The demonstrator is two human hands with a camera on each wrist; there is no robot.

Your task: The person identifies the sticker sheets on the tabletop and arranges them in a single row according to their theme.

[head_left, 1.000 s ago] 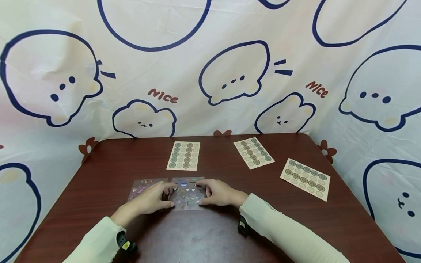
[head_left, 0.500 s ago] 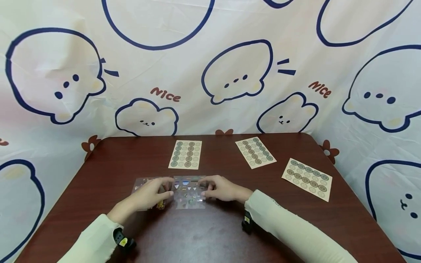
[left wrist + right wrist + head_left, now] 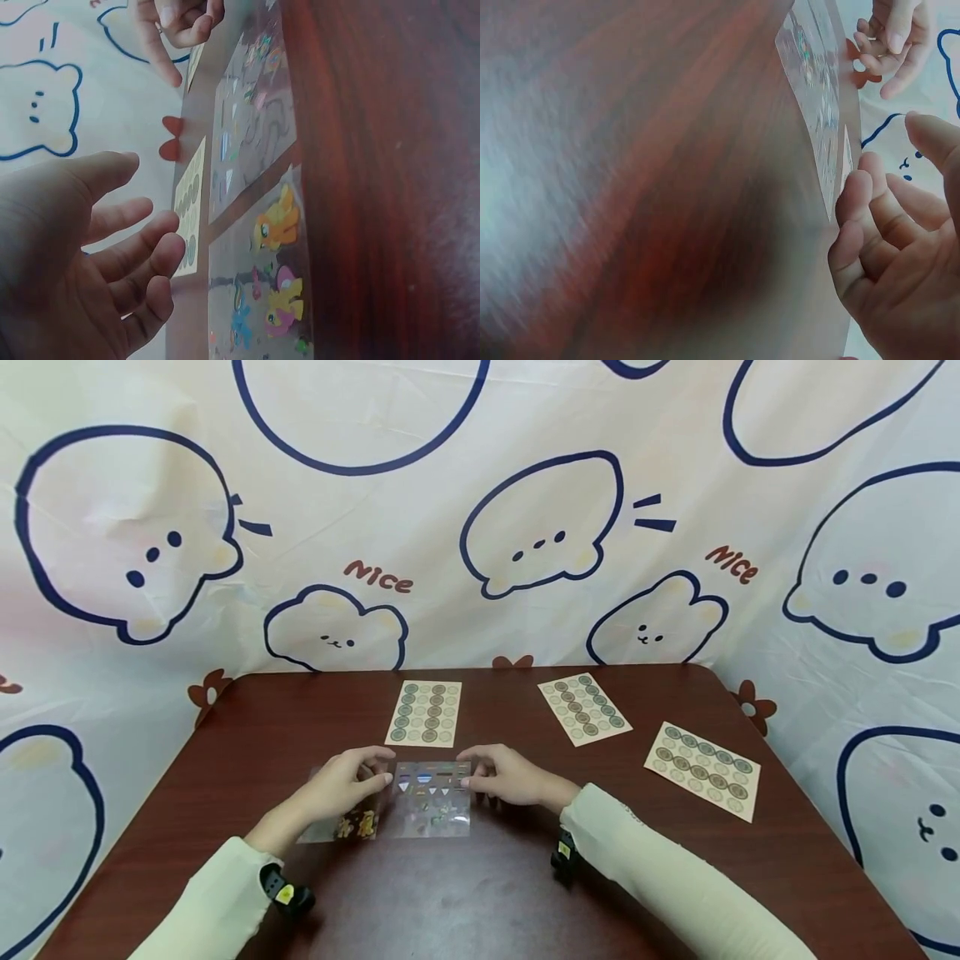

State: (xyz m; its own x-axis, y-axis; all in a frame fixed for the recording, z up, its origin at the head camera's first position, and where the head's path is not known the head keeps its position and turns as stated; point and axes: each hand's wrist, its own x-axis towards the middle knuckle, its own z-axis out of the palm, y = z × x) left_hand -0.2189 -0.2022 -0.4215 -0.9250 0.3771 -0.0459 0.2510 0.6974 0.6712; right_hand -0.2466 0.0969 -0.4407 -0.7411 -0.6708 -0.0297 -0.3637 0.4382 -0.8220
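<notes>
A: Taking the clear sheet (image 3: pixel 432 814) as landmark, what lies nearest?

B: Bare table (image 3: pixel 465 902), on its near side; the clear sheet itself lies flat, bearing small bright motifs; just left of it, and apart by a narrow gap, lies the pony sheet (image 3: pixel 259 277), partly covered in the head view.

A: And the hands?

B: The left hand (image 3: pixel 348 783) hovers over the pony sheet, left of the clear sheet; its fingers are spaced and loosely bent, pinching nothing; the right hand (image 3: pixel 510 775) stands by the clear sheet's far right corner, fingers loosely bent, likewise pinching nothing; whether its thumb touches the film cannot be told.

A: Beyond these?

B: The right card (image 3: pixel 702 770), well to the clear sheet's right; the upright card (image 3: pixel 423 714), directly beyond it; the tilted card (image 3: pixel 585 708), beyond and rightward; behind all, a patterned curtain (image 3: pixel 450 527).

A: What could go wrong?

B: In judgement, a brushing fingertip could skew the clear sheet or slide it onto its neighbour, the film looking light and the gap narrow; glare could also disguise an edge.

A: What differs from one second earlier?

B: Both hands then flanked the clear sheet, fingertips at its sides; they now stand nearer its far end; the pony sheet's near right corner is uncovered; the clear sheet keeps its place relative to the cards.
</notes>
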